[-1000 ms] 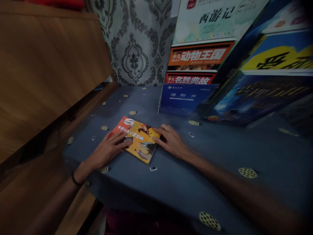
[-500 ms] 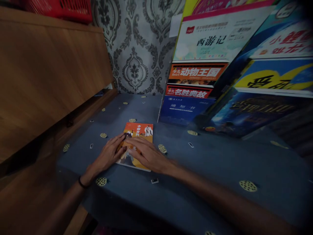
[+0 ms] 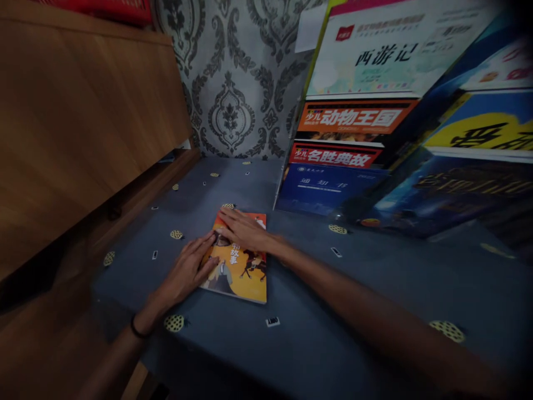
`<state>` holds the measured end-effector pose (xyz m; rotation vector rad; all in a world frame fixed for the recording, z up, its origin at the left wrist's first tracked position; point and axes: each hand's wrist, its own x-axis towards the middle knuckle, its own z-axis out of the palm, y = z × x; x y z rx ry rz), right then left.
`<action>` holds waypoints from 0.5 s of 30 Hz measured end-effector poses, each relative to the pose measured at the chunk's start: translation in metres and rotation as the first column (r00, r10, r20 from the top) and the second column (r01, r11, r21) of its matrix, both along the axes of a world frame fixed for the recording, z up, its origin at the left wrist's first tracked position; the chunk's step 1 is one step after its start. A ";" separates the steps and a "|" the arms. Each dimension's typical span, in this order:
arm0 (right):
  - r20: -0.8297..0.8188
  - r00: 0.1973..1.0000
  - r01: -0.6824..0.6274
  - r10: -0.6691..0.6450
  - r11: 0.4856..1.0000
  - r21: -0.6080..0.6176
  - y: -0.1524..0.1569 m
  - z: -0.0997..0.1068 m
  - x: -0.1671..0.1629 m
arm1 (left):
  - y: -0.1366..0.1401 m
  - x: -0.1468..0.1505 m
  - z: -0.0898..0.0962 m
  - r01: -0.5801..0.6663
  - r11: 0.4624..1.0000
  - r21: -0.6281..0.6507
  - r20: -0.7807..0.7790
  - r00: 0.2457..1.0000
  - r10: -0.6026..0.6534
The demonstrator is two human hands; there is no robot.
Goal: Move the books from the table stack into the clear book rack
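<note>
A closed orange and yellow book [image 3: 244, 280] lies flat on the blue tablecloth, its cover printed with a horse and white characters. My left hand [image 3: 189, 268] rests on the book's left edge with the fingers stretched out, a dark band round the wrist. Across the top part of the cover lies my right hand [image 3: 244, 229], flat with its fingers extended toward the upper left corner. It hides much of the red upper cover. Neither hand grips the book.
Upright books in a display rack [image 3: 353, 161] stand at the back right. A wooden cabinet [image 3: 91, 94] borders the left side, with a red basket [image 3: 125, 10] on top. Patterned wallpaper [image 3: 231, 111] is behind. The blue tablecloth [image 3: 325, 300] bears yellow printed motifs.
My right hand has slid up the cover from its middle to the top, uncovering the horse picture. My left hand stays at the left edge. The view has shifted slightly.
</note>
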<state>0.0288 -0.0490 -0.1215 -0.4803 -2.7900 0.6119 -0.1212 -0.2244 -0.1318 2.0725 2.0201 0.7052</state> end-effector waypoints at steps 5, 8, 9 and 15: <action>-0.025 1.000 0.002 -0.004 0.996 -0.087 0.024 -0.002 0.025 | -0.001 0.000 0.001 0.005 1.000 -0.010 0.006 1.000 -0.005; -0.104 0.995 -0.031 0.007 0.970 -0.240 0.034 0.002 0.031 | -0.003 0.000 0.007 0.007 0.999 -0.053 -0.010 1.000 -0.007; -0.139 0.990 -0.041 -0.003 0.950 -0.311 0.037 0.004 0.032 | -0.002 0.000 0.009 0.014 0.997 -0.073 -0.023 1.000 -0.016; -0.269 0.954 -0.109 -0.132 0.683 -0.722 0.051 0.004 0.033 | 0.022 -0.008 0.020 0.075 0.984 -0.163 -0.119 0.988 -0.095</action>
